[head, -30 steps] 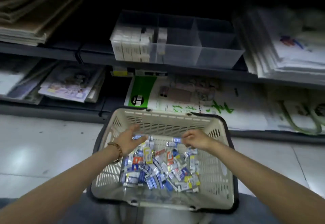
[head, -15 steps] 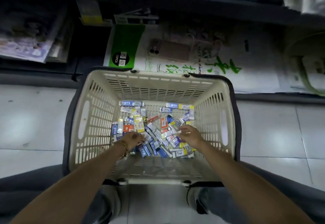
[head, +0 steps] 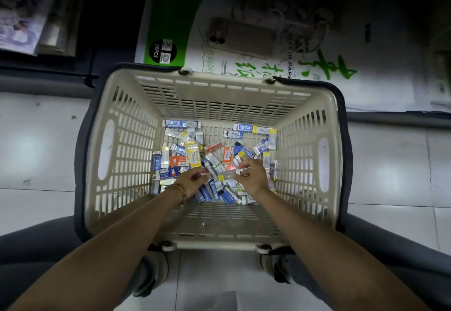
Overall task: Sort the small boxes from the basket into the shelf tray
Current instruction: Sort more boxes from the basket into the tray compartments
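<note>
boxes [head: 192, 156] being picked out of the basket [head: 244, 86]
head view: the boxes are piled loose over the basket floor. a pale box [head: 229, 175] looks pinched at its right end by the curled right hand [head: 253, 177]. its long axis runs left-right, pointing at the left hand [head: 191, 182] just beside it. the left hand is curled on the pile, a hold can't be told. the tray isn't seen.

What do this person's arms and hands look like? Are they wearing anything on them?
No sleeves or gloves show: the left hand and the right hand are bare, as are the arms behind them. A beaded bracelet of round golden-brown beads circles the left wrist. The right wrist carries nothing.
</note>
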